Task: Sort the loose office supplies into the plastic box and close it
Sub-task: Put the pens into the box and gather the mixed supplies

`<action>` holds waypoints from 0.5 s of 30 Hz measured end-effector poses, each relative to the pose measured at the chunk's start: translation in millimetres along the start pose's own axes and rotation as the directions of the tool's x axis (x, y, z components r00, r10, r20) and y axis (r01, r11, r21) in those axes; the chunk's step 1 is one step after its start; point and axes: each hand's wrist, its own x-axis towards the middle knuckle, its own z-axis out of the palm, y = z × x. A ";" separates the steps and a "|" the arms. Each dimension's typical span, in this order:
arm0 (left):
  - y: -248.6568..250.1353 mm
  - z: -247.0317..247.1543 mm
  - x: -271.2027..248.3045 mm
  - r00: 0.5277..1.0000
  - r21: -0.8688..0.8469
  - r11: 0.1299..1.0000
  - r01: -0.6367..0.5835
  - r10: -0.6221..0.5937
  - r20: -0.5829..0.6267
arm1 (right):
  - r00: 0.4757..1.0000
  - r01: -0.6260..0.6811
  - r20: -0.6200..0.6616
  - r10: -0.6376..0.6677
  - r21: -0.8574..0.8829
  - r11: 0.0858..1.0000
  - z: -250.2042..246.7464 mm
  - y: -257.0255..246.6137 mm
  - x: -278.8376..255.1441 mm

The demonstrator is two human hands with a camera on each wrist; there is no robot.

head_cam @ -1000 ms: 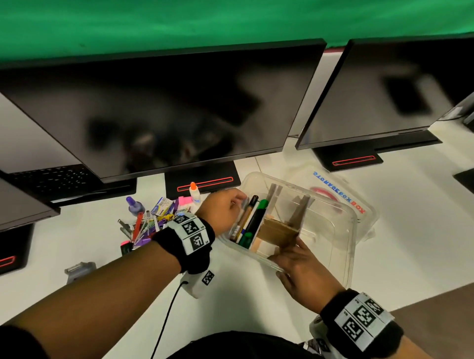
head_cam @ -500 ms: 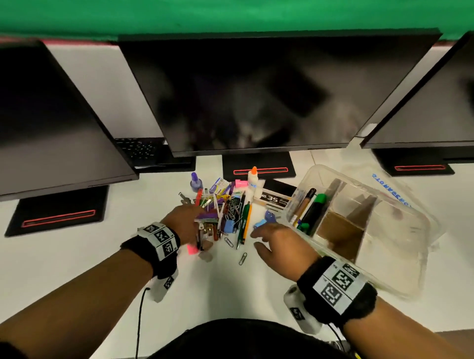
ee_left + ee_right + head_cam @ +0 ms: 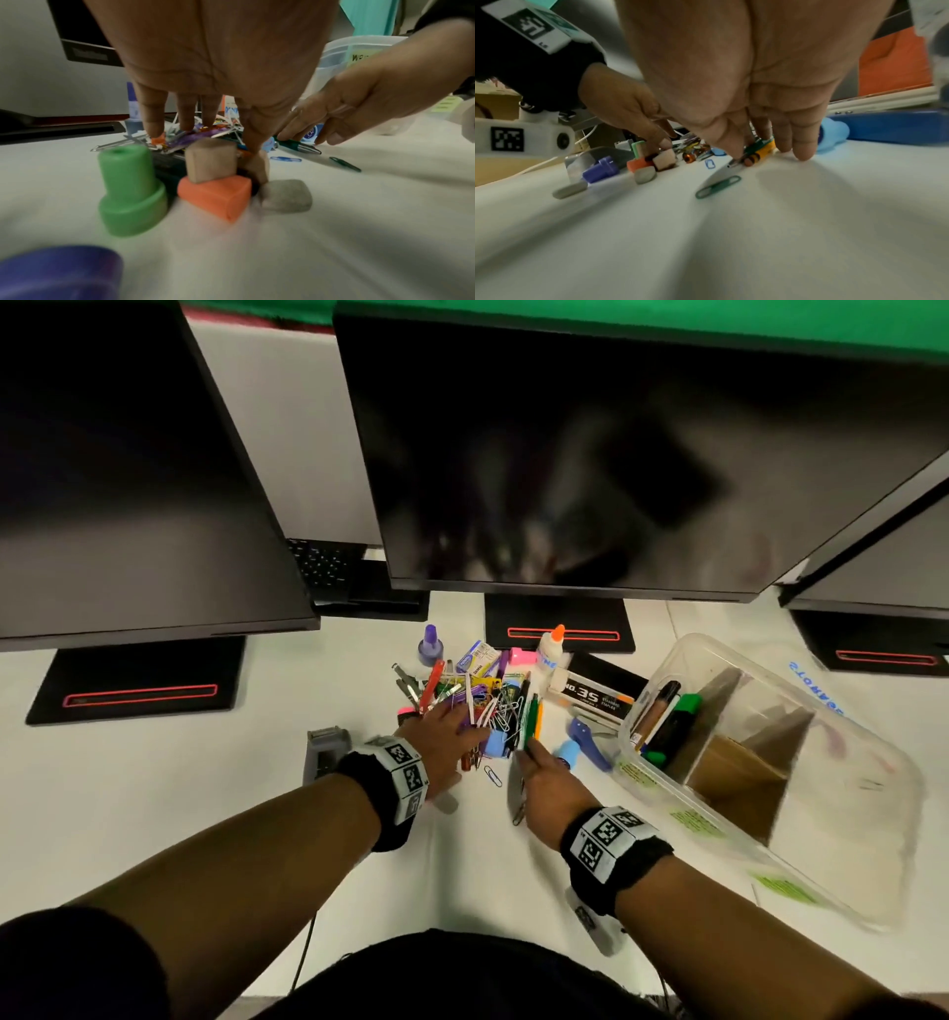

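Observation:
The loose supplies (image 3: pixel 477 706) form a heap of pens, paper clips and binder clips on the white desk. My left hand (image 3: pixel 462 716) lies flat on the heap, and its straight fingers (image 3: pixel 185 119) touch the clips. Under its palm sit a tan eraser (image 3: pixel 209 160), an orange cap (image 3: pixel 216 194) and a grey eraser (image 3: pixel 286 195). My right hand (image 3: pixel 529 752) pinches the near end of a green pen (image 3: pixel 754 146) that lies beside a yellow one (image 3: pixel 766 149). The clear plastic box (image 3: pixel 847 814) stands open at the right, holding markers (image 3: pixel 667 716) and cardboard dividers (image 3: pixel 739 762).
The lid (image 3: pixel 816 685) lies behind the box. A staples carton (image 3: pixel 590 695), a glue bottle (image 3: pixel 552 647), a purple bottle (image 3: pixel 430 645) and a blue tool (image 3: pixel 585 747) ring the heap. A grey device (image 3: pixel 323 752) sits left. Monitors (image 3: pixel 565 454) overhang the back.
A second ago my left hand was at the markers in the box and my right hand held its near edge. Both hands have moved left to the heap.

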 end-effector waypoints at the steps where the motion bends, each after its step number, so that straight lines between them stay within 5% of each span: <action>1: 1.6 0.2 -1.0 1.000 0.002 1.000 0.001 -0.001 0.000 | 1.000 -0.016 0.017 0.016 0.028 0.999 1.8 1.2 0.0; 5: 4.4 -2.7 -1.8 1.000 0.008 1.000 0.019 -0.019 -0.022 | 0.993 -0.120 0.017 0.119 0.231 0.965 5.1 5.9 7.2; 10: 8.7 -26.0 6.9 0.994 0.018 1.000 0.011 -0.009 -0.113 | 0.932 -0.271 -0.077 0.355 0.505 0.820 -12.4 7.2 27.4; 15: 22.3 -33.1 28.6 0.993 -0.231 0.970 0.071 -0.090 -0.076 | 0.908 -0.319 -0.040 0.418 0.582 0.748 -22.8 12.6 42.1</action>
